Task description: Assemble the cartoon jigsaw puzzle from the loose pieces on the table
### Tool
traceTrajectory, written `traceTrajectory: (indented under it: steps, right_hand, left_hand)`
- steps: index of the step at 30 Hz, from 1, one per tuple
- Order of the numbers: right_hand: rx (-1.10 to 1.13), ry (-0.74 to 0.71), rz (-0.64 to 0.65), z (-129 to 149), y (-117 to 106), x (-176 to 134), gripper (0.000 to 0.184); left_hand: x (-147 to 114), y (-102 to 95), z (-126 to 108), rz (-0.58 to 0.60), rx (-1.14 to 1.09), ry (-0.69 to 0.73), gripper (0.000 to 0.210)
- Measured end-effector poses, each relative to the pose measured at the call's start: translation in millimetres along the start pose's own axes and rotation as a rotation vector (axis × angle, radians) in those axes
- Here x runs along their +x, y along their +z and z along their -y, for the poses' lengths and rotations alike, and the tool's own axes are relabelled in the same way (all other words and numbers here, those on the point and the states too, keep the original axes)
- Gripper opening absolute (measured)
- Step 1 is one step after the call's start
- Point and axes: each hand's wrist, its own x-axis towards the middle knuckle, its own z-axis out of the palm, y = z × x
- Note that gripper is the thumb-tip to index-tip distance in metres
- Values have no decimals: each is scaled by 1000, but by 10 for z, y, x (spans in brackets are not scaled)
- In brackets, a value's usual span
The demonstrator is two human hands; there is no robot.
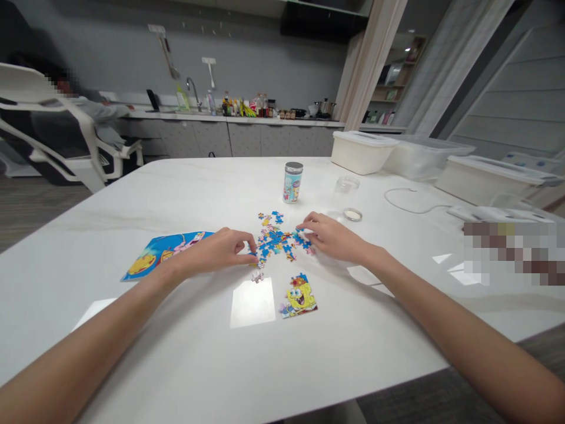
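Loose puzzle pieces (277,238) lie on the table (185,353) between the left hand (227,246) and right hand (329,237), both curled at the pile's edges; I cannot tell whether either grips one. A joined section (301,296) sits nearer the person.

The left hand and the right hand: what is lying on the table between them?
In the head view, loose puzzle pieces, many of them blue, lie on the white table between the left hand and the right hand.
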Motion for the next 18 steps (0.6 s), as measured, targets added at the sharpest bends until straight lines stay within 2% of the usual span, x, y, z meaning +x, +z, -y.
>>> traceTrajectory:
  steps: [3, 5, 11, 18]
  right_hand:
    - [65, -167, 46, 110, 41, 7, 33]
    - [92, -205, 85, 144, 63, 7, 33]
    - [117, -170, 71, 97, 87, 4, 22]
    - [130, -113, 46, 110, 128, -16, 15]
  left_hand:
    - [24, -16, 88, 6, 26, -56, 37]
    - [36, -12, 124, 8, 33, -82, 37]
    - [36, 14, 131, -16, 36, -120, 35]
    - [-15, 40, -6, -61, 84, -179, 32]
